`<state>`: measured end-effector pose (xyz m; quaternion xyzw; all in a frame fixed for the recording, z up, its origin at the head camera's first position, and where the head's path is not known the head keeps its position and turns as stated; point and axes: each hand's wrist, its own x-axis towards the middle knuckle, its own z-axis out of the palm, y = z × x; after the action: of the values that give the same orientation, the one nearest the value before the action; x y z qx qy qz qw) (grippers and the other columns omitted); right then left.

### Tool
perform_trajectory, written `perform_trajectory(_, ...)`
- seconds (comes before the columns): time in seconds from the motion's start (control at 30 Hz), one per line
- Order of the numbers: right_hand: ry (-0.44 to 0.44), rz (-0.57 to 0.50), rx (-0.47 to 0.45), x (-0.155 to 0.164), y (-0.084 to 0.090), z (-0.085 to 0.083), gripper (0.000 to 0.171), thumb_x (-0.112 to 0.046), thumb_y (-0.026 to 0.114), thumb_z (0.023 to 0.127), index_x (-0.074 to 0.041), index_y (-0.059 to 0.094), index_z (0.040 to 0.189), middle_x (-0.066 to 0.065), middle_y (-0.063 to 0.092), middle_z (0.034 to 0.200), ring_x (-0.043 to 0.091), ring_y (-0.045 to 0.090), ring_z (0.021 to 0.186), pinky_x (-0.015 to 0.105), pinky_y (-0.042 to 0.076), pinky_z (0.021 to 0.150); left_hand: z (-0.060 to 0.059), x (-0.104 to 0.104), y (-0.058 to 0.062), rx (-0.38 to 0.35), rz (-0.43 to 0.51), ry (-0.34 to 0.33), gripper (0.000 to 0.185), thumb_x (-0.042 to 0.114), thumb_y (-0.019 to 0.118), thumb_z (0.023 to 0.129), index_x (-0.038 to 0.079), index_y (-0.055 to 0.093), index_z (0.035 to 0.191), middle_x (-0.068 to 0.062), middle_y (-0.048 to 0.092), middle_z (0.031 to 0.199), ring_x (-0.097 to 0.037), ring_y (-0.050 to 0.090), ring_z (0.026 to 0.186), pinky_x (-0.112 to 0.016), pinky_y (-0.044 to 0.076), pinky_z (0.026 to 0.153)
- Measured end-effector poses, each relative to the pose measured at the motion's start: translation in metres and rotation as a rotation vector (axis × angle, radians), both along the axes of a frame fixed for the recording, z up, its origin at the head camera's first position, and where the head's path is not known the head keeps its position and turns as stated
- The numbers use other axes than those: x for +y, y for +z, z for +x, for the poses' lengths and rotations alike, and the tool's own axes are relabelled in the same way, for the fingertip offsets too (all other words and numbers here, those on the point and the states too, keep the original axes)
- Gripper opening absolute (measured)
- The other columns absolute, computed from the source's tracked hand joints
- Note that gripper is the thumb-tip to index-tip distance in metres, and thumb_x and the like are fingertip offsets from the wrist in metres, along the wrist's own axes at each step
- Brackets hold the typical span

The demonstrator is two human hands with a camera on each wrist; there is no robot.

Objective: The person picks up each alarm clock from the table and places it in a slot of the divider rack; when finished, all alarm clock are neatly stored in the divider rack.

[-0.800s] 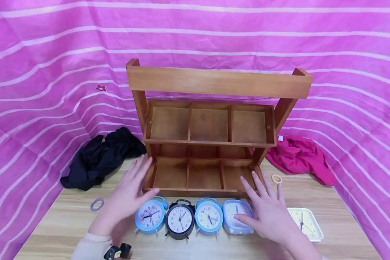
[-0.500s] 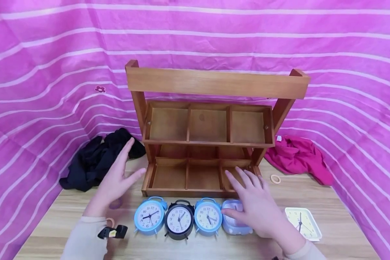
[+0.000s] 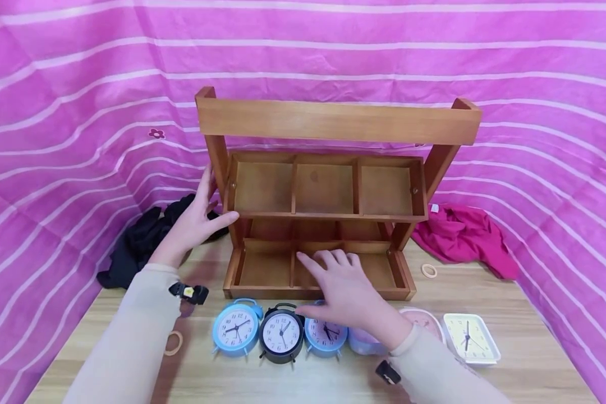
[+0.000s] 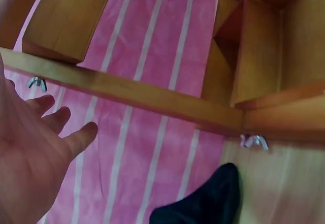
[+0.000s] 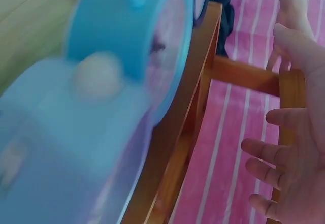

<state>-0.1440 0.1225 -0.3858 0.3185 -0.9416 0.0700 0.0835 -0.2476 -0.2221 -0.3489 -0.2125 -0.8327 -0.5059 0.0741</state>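
Observation:
A brown wooden two-tier shelf (image 3: 339,123) stands on the table, each tier split into three compartments. Beside its left upright is my left hand (image 3: 192,224), fingers extended and thumb spread; in the left wrist view this hand (image 4: 30,158) holds nothing. Over the front of the lower tier reaches my right hand (image 3: 350,292), fingers spread and holding nothing. Below it stand a blue alarm clock (image 3: 235,330), a black alarm clock (image 3: 281,332) and a second blue alarm clock (image 3: 327,338). A periwinkle clock (image 3: 365,342) is partly hidden by my right forearm.
A pinkish round clock (image 3: 426,321) and a white square clock (image 3: 469,338) sit at the right. Wooden rings (image 3: 428,271) lie on the table. Dark cloth (image 3: 131,252) is crumpled at left, red cloth (image 3: 464,235) at right. Pink striped fabric (image 3: 303,50) hangs behind.
My left hand has moved up and forward to the shelf's left upright. My right hand has gone left, now over the lower tier's middle. The clocks keep their places.

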Motion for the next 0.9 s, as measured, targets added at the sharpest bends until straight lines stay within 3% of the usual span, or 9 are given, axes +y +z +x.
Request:
perform_trajectory(0.23, 0.061, 0.060, -0.070, -0.037, -0.001, -0.001, 0.099, -0.083, 0.062, 0.083, -0.028, 0.040, 0.162, 0.004, 0.058, 0.130, 0.025, 0.047, 0.118, 0.049, 0.039, 0.097, -0.011, 0.013, 0.010, -0.026, -0.038, 0.034, 0.109, 0.029, 0.077, 0.095, 0.047, -0.005, 0.165, -0.002, 0.016, 0.174, -0.044, 0.032, 0.152, -0.065, 0.033, 0.118)
perform_trajectory(0.5, 0.132, 0.138, -0.114, -0.086, -0.022, 0.010, 0.098, -0.088, 0.059, 0.081, -0.030, 0.045, 0.159, 0.000, 0.059, 0.125, 0.019, 0.047, 0.111, 0.037, 0.036, 0.084, -0.011, 0.013, -0.004, -0.027, -0.036, 0.059, 0.101, 0.033, 0.076, 0.097, 0.041, 0.003, 0.167, -0.011, 0.029, 0.169, -0.046, 0.043, 0.145, -0.065, 0.040, 0.113)
perform_trajectory(0.7, 0.122, 0.205, -0.111, -0.118, -0.035, 0.016, 0.101, -0.094, 0.055, 0.076, -0.033, 0.047, 0.156, -0.005, 0.060, 0.129, 0.017, 0.050, 0.113, 0.035, 0.039, 0.085, -0.012, 0.012, -0.009, -0.009, -0.039, 0.057, 0.102, 0.033, 0.075, 0.097, 0.048, 0.001, 0.165, -0.010, 0.029, 0.169, -0.046, 0.046, 0.142, -0.066, 0.043, 0.109)
perform_trajectory(0.9, 0.087, 0.222, -0.108, -0.132, -0.040, 0.024, 0.093, -0.091, 0.062, 0.073, -0.035, 0.054, 0.147, -0.005, 0.062, 0.127, 0.017, 0.054, 0.113, 0.039, 0.045, 0.089, -0.013, 0.013, -0.011, 0.005, -0.031, 0.044, 0.105, 0.032, 0.076, 0.097, 0.049, -0.003, 0.164, -0.011, 0.028, 0.169, -0.047, 0.046, 0.142, -0.066, 0.045, 0.106)
